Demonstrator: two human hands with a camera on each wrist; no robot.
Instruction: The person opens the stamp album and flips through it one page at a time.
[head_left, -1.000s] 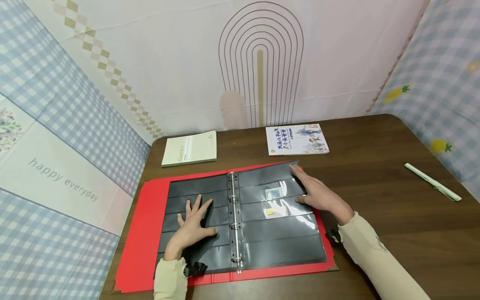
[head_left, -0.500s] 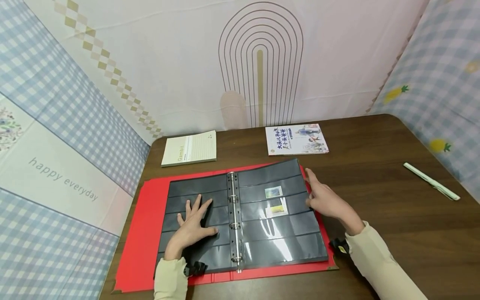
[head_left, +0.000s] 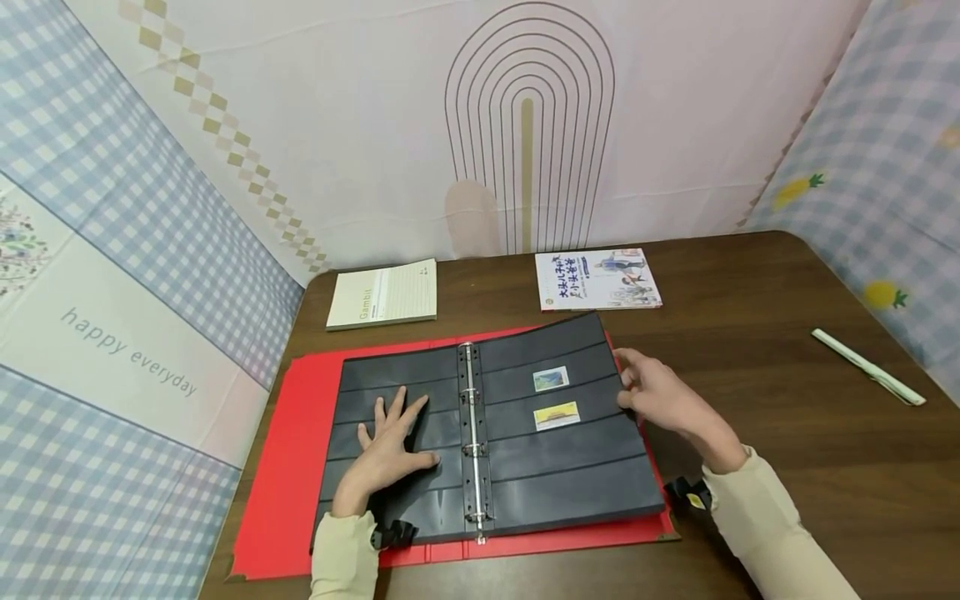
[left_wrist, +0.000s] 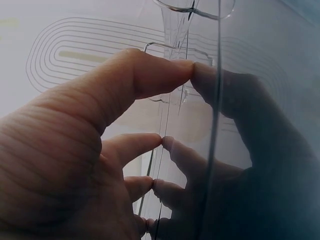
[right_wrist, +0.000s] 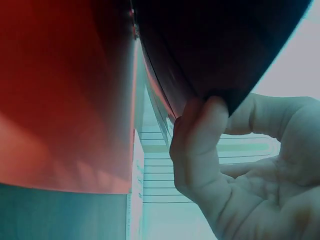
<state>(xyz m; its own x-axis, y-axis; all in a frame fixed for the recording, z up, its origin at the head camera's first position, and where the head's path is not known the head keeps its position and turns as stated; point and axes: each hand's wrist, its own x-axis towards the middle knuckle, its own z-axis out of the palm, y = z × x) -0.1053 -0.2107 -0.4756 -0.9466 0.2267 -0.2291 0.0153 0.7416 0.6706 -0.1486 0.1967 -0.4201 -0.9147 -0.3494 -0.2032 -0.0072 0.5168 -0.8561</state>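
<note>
A red ring binder [head_left: 288,467] lies spread on the table, with black pocket pages on both sides of its metal rings [head_left: 472,450]. My left hand [head_left: 386,457] rests with spread fingers on the left page [head_left: 397,371]; in the left wrist view its fingertips touch the glossy surface. At the outer edge of the right page [head_left: 562,458], my right hand [head_left: 663,400] pinches the sheet between thumb and fingers. The right wrist view shows that sheet lifted off the red cover [right_wrist: 65,125]. Two stamps, one blue-green [head_left: 551,379] and one yellow [head_left: 557,415], sit in the right page's pockets.
Behind the binder lie a cream notebook [head_left: 382,296] on the left and a white illustrated book [head_left: 597,279]. A pale green pen [head_left: 868,367] is at the table's far right. Patterned cloth [head_left: 375,125] hangs behind the table.
My right hand has moved from atop the right page to its outer edge and taken hold of it. That edge has risen and the glare on it faded. The left hand stays put.
</note>
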